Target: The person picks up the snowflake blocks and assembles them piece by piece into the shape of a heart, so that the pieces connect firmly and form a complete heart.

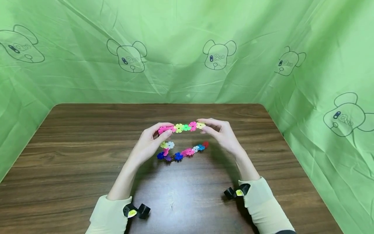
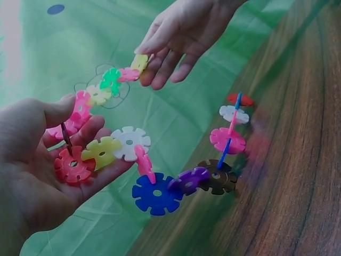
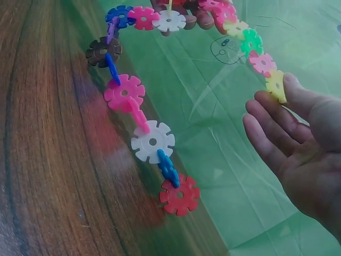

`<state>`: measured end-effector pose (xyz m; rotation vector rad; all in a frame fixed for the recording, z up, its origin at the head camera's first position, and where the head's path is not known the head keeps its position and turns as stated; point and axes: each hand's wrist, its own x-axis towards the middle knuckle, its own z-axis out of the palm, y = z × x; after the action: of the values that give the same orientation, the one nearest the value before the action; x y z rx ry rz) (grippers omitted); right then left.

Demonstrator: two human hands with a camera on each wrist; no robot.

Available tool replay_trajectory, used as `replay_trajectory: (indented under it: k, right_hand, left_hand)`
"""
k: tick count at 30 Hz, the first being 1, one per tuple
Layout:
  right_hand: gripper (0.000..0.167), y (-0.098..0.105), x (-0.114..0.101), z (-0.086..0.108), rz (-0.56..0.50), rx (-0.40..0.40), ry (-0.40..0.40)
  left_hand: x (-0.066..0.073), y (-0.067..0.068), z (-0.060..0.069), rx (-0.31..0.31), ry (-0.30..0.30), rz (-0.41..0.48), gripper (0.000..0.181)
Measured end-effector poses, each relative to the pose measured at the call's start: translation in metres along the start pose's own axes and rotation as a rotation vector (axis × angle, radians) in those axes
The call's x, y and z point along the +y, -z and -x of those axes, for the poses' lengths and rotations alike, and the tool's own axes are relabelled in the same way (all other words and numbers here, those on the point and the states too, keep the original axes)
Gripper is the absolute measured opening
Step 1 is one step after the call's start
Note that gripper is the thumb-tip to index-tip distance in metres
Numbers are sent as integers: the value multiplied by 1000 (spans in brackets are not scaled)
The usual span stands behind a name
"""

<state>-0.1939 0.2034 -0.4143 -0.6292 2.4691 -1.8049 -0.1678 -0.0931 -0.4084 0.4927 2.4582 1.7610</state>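
A chain of notched plastic snowflake discs (image 1: 186, 127) is stretched between both hands above the table. My left hand (image 1: 146, 144) grips it around the pink discs (image 2: 81, 106), with a red disc (image 2: 74, 164) lying by the palm. Between thumb and fingertip, my right hand (image 1: 220, 132) pinches the yellow disc (image 3: 275, 86) at one end. From the left hand the rest of the chain hangs and bends back, through a white disc (image 2: 130, 143), a dark blue disc (image 2: 156, 193) and a brown disc (image 3: 104, 51), to a red end disc (image 3: 180, 194).
A brown wood-grain table (image 1: 87, 130) lies under the hands. Green curtains (image 1: 175, 81) with printed bear heads stand behind it and at both sides. Black wrist cameras (image 1: 143, 211) are strapped on the pale sleeves (image 1: 109, 214).
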Motion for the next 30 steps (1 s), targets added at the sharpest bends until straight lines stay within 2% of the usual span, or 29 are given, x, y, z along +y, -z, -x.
replay_trajectory:
  k: [7, 12, 17, 22, 25, 30]
  right_hand:
    - [31, -4, 0, 2, -54, 28, -9]
    - [32, -6, -3, 2, -96, 66, 2]
    - [32, -8, -9, 2, -94, 82, 5]
    - [31, -9, -12, 2, -64, 96, 13]
    - [30, -11, -14, 3, -52, 81, 8]
    - [30, -13, -14, 4, -64, 50, -3]
  left_hand:
    - [2, 2, 2, -38, 0, -17, 36]
    - [5, 5, 2, -49, -16, -75, 41]
    - [12, 6, 4, -17, -44, -165, 37]
    - [20, 0, 5, 53, -114, -283, 31]
    - [24, -5, 5, 77, -152, -309, 32]
    - [28, -13, 5, 86, -170, -324, 36]
